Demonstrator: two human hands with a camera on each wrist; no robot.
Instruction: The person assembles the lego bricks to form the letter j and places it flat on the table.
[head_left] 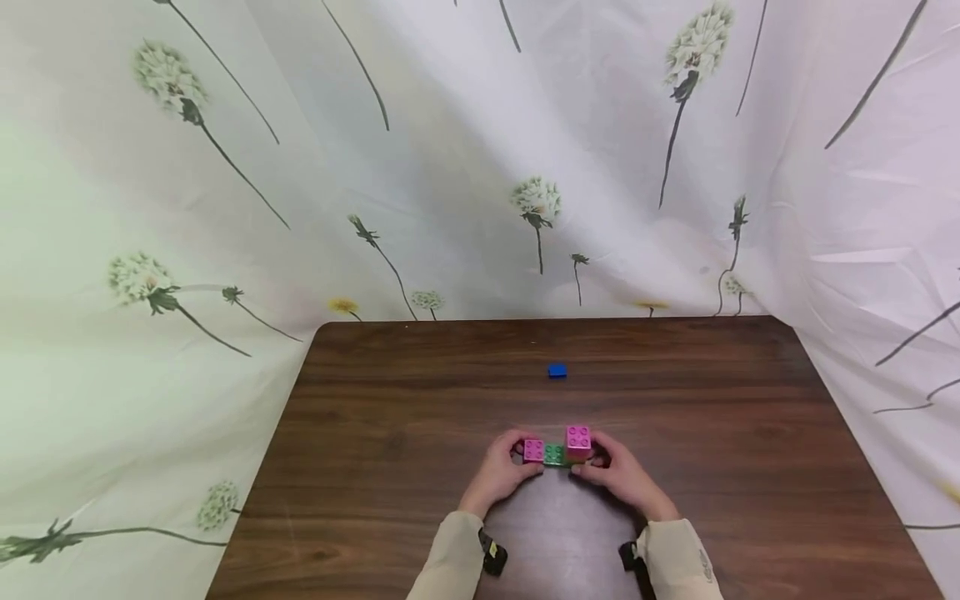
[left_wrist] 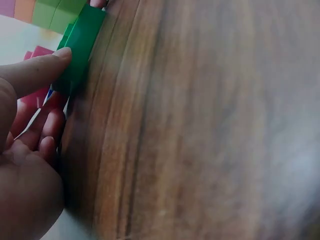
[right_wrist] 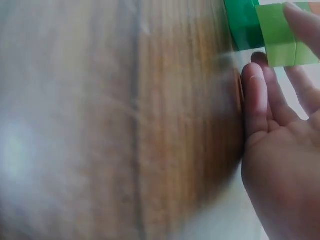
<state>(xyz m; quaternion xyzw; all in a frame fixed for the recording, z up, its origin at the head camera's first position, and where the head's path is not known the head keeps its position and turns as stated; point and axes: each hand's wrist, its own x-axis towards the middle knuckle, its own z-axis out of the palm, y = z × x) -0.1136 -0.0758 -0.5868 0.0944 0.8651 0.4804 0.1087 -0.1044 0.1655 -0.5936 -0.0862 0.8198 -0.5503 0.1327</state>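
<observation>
A long green toy building brick point(head_left: 554, 454) lies between both hands, with a pink brick point(head_left: 533, 451) on its left end. On its right end rises a tower of light green bricks point(left_wrist: 56, 14), an orange brick point(left_wrist: 23, 9) and a topmost pink brick point(head_left: 577, 439). My left hand point(head_left: 498, 475) pinches the left end, its thumb on the side of the dark green brick point(left_wrist: 82, 50) and fingers behind. At the right end, my right hand point(head_left: 621, 473) holds the tower low down, thumb over a light green brick point(right_wrist: 279, 37) and fingers on the far side.
A small blue brick point(head_left: 557, 371) lies apart on the brown wooden table point(head_left: 375, 467), beyond the hands. Behind and beside the table hangs a pale cloth point(head_left: 465, 208) printed with dandelions. Straps with small dark devices sit at both wrists.
</observation>
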